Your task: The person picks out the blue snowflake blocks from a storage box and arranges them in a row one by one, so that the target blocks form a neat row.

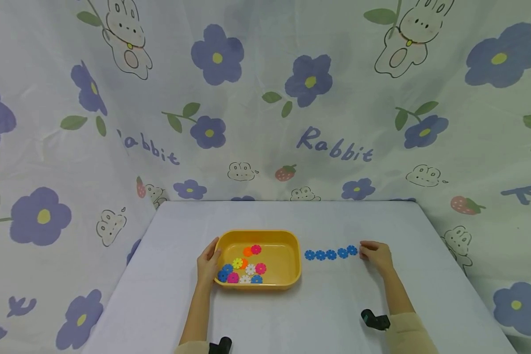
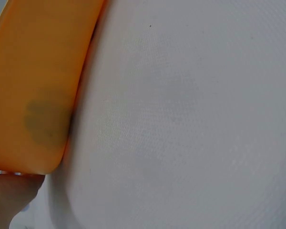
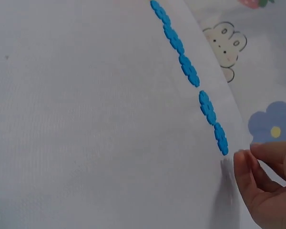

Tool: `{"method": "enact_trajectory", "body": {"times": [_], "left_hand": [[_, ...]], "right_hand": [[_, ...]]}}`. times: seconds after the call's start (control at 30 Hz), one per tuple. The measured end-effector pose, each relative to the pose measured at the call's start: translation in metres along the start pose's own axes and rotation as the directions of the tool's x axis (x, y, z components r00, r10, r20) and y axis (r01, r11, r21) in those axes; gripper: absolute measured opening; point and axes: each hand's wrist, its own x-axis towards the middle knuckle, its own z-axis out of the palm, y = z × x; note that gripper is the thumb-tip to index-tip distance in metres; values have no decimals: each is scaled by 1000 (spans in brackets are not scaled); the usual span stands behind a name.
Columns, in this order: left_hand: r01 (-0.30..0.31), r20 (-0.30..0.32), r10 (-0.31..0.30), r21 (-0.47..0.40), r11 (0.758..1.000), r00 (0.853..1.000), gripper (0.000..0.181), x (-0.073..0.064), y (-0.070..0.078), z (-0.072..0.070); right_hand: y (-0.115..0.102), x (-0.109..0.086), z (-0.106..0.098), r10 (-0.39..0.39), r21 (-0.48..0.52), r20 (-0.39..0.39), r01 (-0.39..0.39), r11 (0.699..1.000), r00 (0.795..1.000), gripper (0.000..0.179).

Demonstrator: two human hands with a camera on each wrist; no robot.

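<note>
My left hand (image 1: 208,262) grips the left side of a yellow plastic tray (image 1: 283,284), thumb over the rim. In the left wrist view, part of that hand (image 2: 12,195) shows at the lower end of the tray's wall (image 2: 43,71). To the tray's right, several blue flower-shaped discs (image 1: 331,254) lie in a row, with a small gap partway along. My right hand (image 1: 378,255) is at the row's right end, thumb and fingertips drawn together close beside the last blue disc (image 3: 221,140). I cannot tell whether a small piece sits between those fingertips.
Inside the tray lie loose flower discs in pink (image 1: 260,268), white (image 1: 250,269), yellow (image 1: 237,263), orange and blue, mostly toward the left. The white-covered table (image 1: 327,309) meets a printed rabbit-and-flower cloth (image 1: 256,113) at its back and sides.
</note>
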Motion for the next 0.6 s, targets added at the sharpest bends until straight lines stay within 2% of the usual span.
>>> {"method": "enact_trajectory", "body": {"times": [0.07,0.13,0.23,0.3,0.4,0.53,0.6], "left_hand": [[-2,-1,2,2,1000,1000,43,0,0,0],[-4,0,4,2,1000,1000,43,1,0,-1],[-8,5,8,0,1000,1000,43,1,0,-1],[-10,5,10,-1,1000,1000,43,1,-1,-1],[-19,5,19,0,1000,1000,43,1,-1,-1],[-27,4,27,-1,1000,1000,43,1,-2,-1],[-24,3,24,-1,1000,1000,42,1,-2,-1]], "right_hand": [[-3,-1,1,-5,100,11,4,995,1000,39],[-8,-3,4,-11,237,31,4,971,999,42],[-19,-8,14,-29,438,90,-13,899,996,37],[-27,-11,24,-34,514,123,-34,857,992,27],[-39,-15,43,-64,558,175,-46,829,982,18],[-56,-19,74,-120,548,226,-25,836,967,29],[-65,-22,91,-140,525,252,-14,851,957,37]]}}
